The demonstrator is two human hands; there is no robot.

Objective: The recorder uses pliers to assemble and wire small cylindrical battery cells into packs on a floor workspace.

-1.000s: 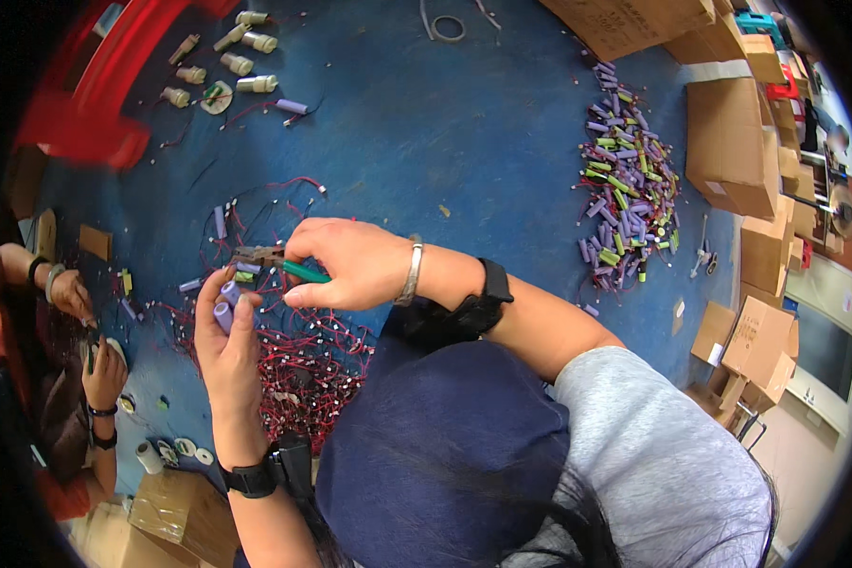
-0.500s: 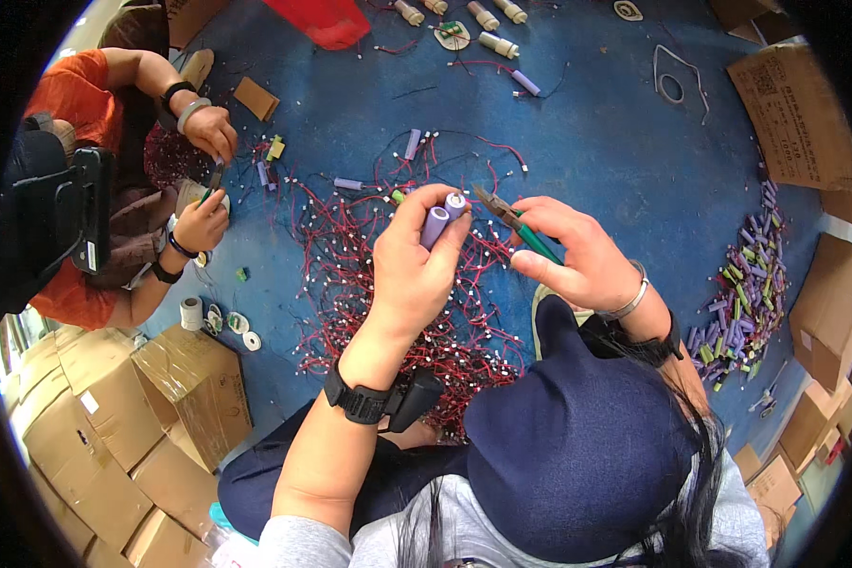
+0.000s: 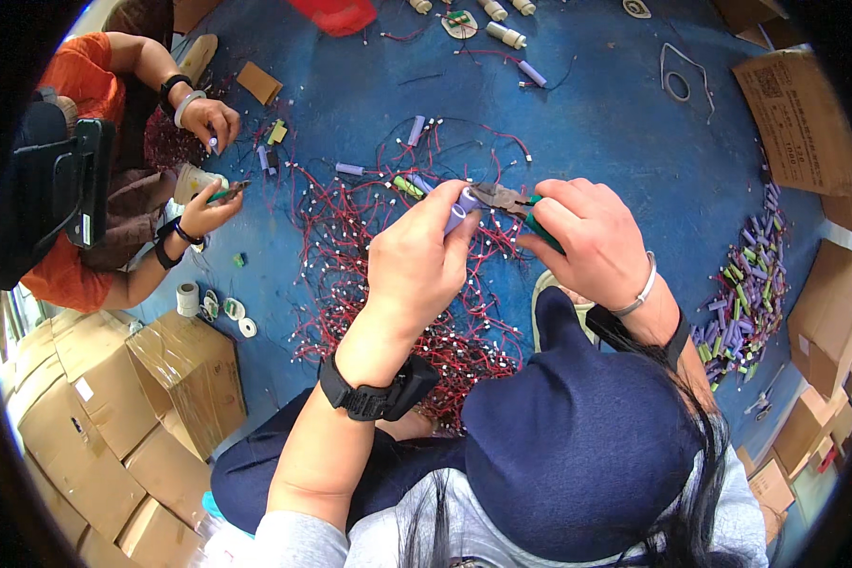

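Observation:
Between the thumb and fingers of my left hand (image 3: 415, 248) are two purple cylindrical battery cells (image 3: 466, 201), held side by side with their ends toward the right. My right hand (image 3: 585, 227) is wrapped round the green handles of a pair of cutting pliers (image 3: 504, 198). The plier jaws meet the end of the upper cell; what lies between them is too small to make out. Under my hands spreads a tangled heap of red and black wires (image 3: 350, 275) with small white connectors. A green cell (image 3: 407, 186) and a purple cell (image 3: 349, 169) lie at its far edge.
A co-worker in an orange top (image 3: 78, 71) handles a cell and pliers at the left. Cardboard boxes (image 3: 194, 374) stand at the lower left, more boxes (image 3: 793, 123) at the right. Purple and green cells (image 3: 748, 284) are piled at the right. White cylinders (image 3: 506, 36) lie far off.
My right hand has brought the pliers left and closed their jaws at the upper cell's end. The co-worker's hands have moved apart.

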